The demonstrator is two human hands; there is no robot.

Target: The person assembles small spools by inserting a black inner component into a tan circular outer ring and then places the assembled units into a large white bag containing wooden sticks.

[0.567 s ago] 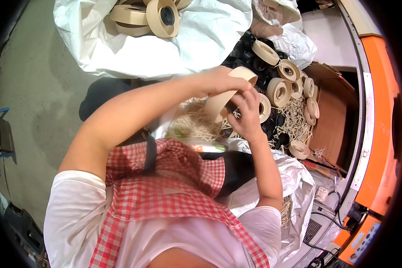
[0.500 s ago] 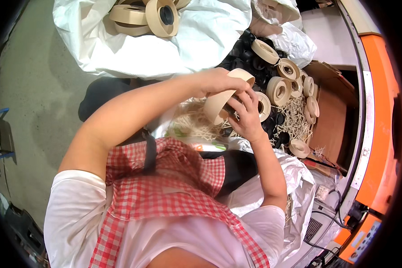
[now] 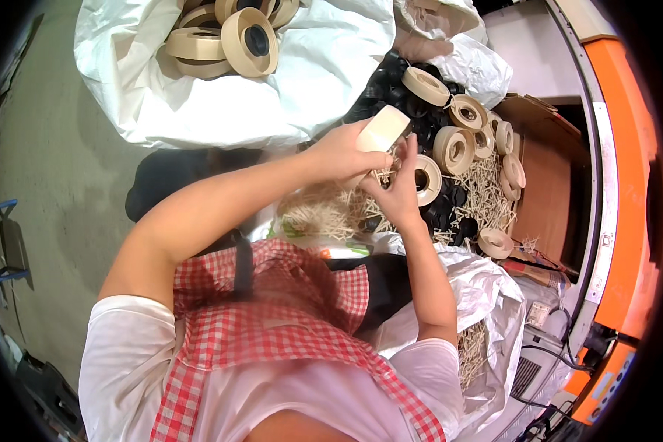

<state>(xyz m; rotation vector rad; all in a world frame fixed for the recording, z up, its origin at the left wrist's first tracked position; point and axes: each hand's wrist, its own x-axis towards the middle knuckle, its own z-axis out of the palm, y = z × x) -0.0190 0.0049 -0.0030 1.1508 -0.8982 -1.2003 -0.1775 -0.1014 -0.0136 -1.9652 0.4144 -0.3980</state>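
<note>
My left hand (image 3: 346, 153) grips a wide beige plastic ring (image 3: 384, 127) above a heap of loose parts. The ring is tilted, with its smooth outer wall facing up. Close by its lower right side is my right hand (image 3: 396, 193), thumb and fingers spread apart. Thin beige sticks show between that thumb and the fingers; I cannot tell whether they are touched or lie below. Just right of the right hand lies another beige ring with a round inner hub (image 3: 427, 180). Part of the held ring is hidden by my left fingers.
A white sack (image 3: 287, 99) at the top holds several beige rings (image 3: 249, 43). More rings (image 3: 454, 150), black round parts (image 3: 390, 87) and thin beige sticks (image 3: 482, 191) lie beside an open cardboard box (image 3: 549, 195). An orange machine (image 3: 617, 184) stands at the right.
The ring has been turned so its outer wall faces up, and my right fingers have moved away from its inside. The whole view has shifted slightly.
</note>
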